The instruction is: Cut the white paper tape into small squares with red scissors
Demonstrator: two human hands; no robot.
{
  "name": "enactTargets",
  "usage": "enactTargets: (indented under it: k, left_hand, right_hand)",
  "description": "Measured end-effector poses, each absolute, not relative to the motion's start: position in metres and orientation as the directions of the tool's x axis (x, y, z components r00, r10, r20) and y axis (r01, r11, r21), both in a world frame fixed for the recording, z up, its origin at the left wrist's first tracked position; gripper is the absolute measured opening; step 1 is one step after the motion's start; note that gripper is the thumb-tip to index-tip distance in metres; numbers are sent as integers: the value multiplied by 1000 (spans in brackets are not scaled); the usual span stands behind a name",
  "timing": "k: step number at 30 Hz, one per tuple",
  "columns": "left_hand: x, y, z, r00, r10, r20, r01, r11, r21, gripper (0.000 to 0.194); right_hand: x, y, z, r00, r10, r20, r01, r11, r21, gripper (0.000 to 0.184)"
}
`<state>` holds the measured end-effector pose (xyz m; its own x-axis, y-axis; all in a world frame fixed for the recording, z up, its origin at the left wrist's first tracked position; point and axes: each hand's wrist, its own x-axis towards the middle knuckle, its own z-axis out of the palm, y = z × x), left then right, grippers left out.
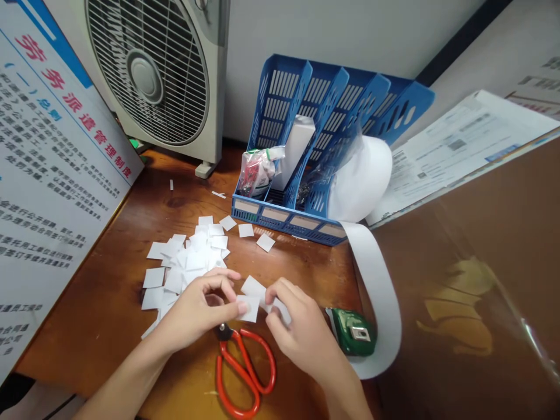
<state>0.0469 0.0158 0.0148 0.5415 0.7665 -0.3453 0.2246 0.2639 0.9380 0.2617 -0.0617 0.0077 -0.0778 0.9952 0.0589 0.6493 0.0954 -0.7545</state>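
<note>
Head view: at lower centre, a white square (pixel 250 310) was pinched by the left hand (pixel 207 303), white paper (pixel 283 314) by the right hand (pixel 303 326); light edge grips were probably called for, against creasing.

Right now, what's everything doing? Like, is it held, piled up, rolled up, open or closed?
Left hand: pinching a white square
Right hand: curled around white paper
Loose squares: heaped untidily, a few apart
Red-handled scissors: lying on the table; blades hidden, so can't tell if open
Paper roll: partly unrolled, in the blue rack
Fan: upright; can't tell if it's spinning
</note>
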Motion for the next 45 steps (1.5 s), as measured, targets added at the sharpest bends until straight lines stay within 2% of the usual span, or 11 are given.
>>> enactTargets:
  k: [4, 6, 10, 15, 18, 25, 33, 39, 45]
  left_hand:
    - [50, 19, 16, 537, 766, -353, 260, 248, 933, 29]
    - [53, 21, 15, 538, 764, -355, 260, 250, 933, 28]
    - [61, 23, 10, 529, 772, -351, 244, 258, 935, 28]
    - [61, 17, 8, 540, 790, -290, 170, 235, 957, 25]
    - [61, 14, 7, 540, 793, -283, 172, 225, 959, 24]
    - [69, 15, 1, 531, 759, -376, 121, 371, 921, 30]
    - [68, 14, 0, 518, 727, -450, 164, 432, 887, 32]
    - [70, 16, 1, 491, 737, -465, 134, 463, 876, 38]
    - [73, 12, 4, 468, 750, -468, 101, 481, 871, 31]
  right_hand:
    - [269, -56, 13, -71, 992, -101, 643, -32, -766, 37]
    - [273, -48, 19, -94, 987, -130, 648, -38, -761, 35]
    - [277, -32, 21, -112, 988, -110, 653, -10, -758, 28]
    - [277, -27, 13, -29, 993, -111, 677, -62, -733, 21]
    - [276, -30, 16, -70, 991, -115, 639, -44, -768, 20]
    - [279, -38, 27, -157, 978, -140, 537, -34, -843, 26]
    - [284, -41, 27, -183, 971, -153, 520, -36, -853, 26]
    - [286, -40, 28, -204, 967, -152, 530, -21, -848, 28]
    - [278, -40, 29, -139, 986, -94, 576, 4, -818, 14]
